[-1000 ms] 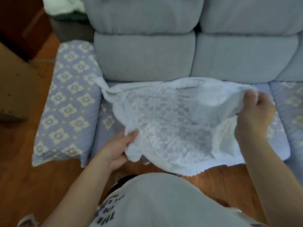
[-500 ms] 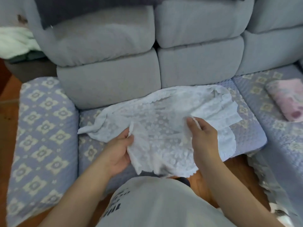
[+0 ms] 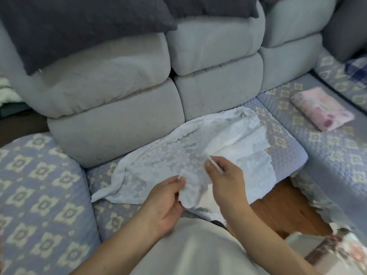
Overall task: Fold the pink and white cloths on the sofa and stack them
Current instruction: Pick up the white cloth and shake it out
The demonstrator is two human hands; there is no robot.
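White lace cloth (image 3: 198, 155) now lies on the sofa seat (image 3: 286, 155); our left hand (image 3: 164, 203) and right hand (image 3: 224, 179) moved together, pinching its front edge.

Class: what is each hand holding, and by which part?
Both hold the white cloth at its near edge: left hand grips a bunched fold, right hand pinches the edge beside it.

A home living room: grey sofa (image 3: 123, 120), dark cushion (image 3: 79, 26), wooden floor (image 3: 288, 211).

Sheer lacy white cloth (image 3: 178, 155), quilted sofa cover (image 3: 39, 195), seemingly fleecy pink cloth (image 3: 321, 109)
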